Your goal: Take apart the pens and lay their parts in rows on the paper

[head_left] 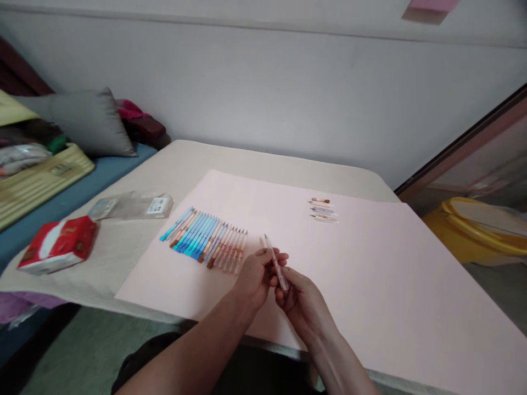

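Both hands are together above the pink sheet, near the front edge of the table. A slim pale pencil (pixel 277 268) slants between them, its dark tip pointing up and away from me. The fingers of my left hand (pixel 260 271) close around its middle. My right hand (pixel 300 296) grips its lower end, with the fingers curled. Beside the tip, a faint, blurred pale piece (pixel 262 241) rises from the left hand; its kind is unclear. Left of the hands lies a row of several pencils (pixel 209 236), blue, orange and pale, tips facing away.
A small group of pencils (pixel 323 210) lies toward the back right of the pink sheet (pixel 370 274). On the left are a clear plastic package (pixel 132 206) and a red tissue pack (pixel 60 244). A wall (pixel 263 99) rises behind the table; a yellow bin (pixel 486 230) stands right.
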Demonstrator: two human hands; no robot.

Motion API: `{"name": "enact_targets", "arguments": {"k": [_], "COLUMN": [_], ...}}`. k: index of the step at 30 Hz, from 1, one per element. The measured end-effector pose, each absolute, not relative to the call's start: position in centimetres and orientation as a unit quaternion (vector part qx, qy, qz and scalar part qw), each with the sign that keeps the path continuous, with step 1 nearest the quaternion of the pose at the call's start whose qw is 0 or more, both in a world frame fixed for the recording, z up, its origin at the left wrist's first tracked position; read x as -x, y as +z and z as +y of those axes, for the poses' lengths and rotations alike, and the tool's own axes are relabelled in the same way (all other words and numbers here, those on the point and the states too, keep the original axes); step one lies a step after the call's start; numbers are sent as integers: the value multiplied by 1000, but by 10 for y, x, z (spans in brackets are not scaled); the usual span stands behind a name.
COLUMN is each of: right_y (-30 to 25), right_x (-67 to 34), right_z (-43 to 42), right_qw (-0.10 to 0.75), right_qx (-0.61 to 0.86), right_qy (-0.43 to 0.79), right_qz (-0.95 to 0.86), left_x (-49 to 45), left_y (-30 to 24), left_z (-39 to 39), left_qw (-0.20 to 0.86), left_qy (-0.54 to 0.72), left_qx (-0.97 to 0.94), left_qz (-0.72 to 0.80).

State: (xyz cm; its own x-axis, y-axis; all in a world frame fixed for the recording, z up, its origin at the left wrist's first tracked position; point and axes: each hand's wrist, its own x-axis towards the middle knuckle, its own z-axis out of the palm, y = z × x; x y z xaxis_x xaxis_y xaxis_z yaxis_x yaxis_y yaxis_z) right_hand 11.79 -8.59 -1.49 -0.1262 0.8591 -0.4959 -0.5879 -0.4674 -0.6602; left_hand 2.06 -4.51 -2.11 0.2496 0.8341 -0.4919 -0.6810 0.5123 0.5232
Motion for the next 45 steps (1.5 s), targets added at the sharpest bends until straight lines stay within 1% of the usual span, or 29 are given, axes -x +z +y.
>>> {"name": "enact_targets", "arguments": {"k": [9, 34, 45], "right_y": [-11, -16, -19], "right_x": [-116, -114, -114], "right_z": [-88, -88, -86], "right_qw": [503, 487, 497], "right_qx": [453, 469, 465], "right_qy": [708, 708, 719], "right_qz": [-202, -206, -141], "left_x": [-20, -21, -20], "left_y": [-22, -20, -19], "left_z": [-47, -47, -46], "left_qw": [789, 780, 782], "left_qy": [479, 484, 475], "left_qx": [-105, -85, -87], "left_qz": [371, 388, 394]}}
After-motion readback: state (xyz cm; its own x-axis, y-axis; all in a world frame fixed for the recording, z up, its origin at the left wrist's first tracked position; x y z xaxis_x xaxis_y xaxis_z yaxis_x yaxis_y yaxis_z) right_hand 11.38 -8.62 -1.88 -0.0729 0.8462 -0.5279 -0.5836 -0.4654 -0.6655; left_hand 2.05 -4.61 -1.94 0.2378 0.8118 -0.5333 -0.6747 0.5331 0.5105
